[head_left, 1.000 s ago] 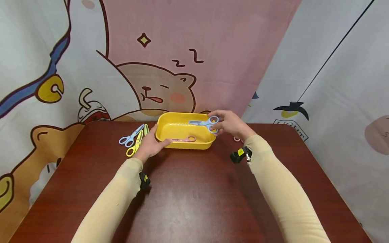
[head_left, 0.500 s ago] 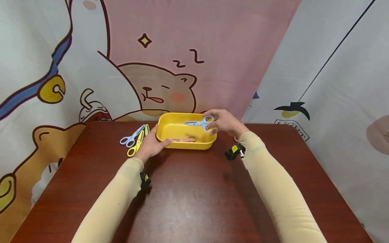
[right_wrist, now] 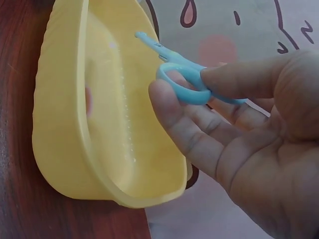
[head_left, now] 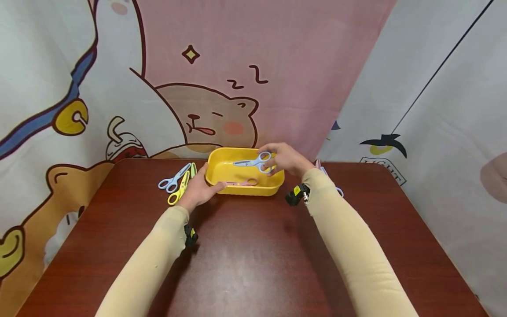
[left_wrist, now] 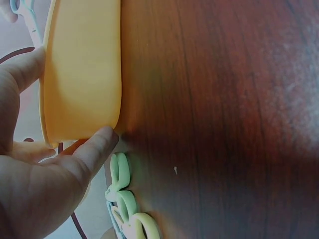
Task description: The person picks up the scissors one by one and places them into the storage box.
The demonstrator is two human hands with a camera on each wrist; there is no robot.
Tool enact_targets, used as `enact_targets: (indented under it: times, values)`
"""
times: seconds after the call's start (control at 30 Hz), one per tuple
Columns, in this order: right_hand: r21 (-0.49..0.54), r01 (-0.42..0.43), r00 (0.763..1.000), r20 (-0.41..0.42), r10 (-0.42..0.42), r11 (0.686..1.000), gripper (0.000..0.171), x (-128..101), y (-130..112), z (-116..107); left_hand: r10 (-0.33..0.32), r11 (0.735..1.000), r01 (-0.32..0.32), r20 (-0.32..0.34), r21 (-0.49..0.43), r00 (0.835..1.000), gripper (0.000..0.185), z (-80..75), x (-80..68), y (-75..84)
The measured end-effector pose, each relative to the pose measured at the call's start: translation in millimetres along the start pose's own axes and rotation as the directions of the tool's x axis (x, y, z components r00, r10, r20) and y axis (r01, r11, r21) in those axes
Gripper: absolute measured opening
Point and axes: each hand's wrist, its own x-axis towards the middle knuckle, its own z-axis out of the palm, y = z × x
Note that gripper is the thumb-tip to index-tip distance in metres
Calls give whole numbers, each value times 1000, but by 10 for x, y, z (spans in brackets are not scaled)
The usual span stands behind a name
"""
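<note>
With its thumb over the front rim and fingers at the left end, my left hand [head_left: 200, 189] grips a yellow plastic tray [head_left: 247, 191]. In the left wrist view the fingers lie against the tray's outer wall [left_wrist: 82, 69]. Over the tray's right half, my right hand [head_left: 288, 158] holds light-blue scissors [head_left: 245, 163] by the finger loops. Their blades point left, and in the right wrist view the scissors [right_wrist: 180, 93] hang above the tray floor. Inside, near the front wall, lie pink scissors [head_left: 249, 182], partly hidden by the left thumb.
Left of the tray lie blue scissors [head_left: 171, 182], yellow scissors [head_left: 180, 189] and green scissors [head_left: 193, 169]. Behind the right forearm, pink scissors [head_left: 318, 163] and a blue pair [head_left: 339, 191] partly show. A printed curtain [head_left: 309, 66] hangs behind the brown table [head_left: 245, 255].
My right hand has moved left with the blue scissors, farther over the tray. The left hand keeps its grip on the tray. More of the scissors behind the right forearm now shows.
</note>
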Motion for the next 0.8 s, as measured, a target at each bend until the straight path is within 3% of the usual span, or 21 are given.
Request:
enact_targets:
  times: [0.4,0.8]
  values:
    - [50,1,999,38,-3,999,49,77,69,55,-9,1000,9,1,-12,1000,103,31,6,-11]
    - [32,-13,999,41,12,999,52,174,117,145,-19,1000,19,0,-17,1000,102,27,-6,0]
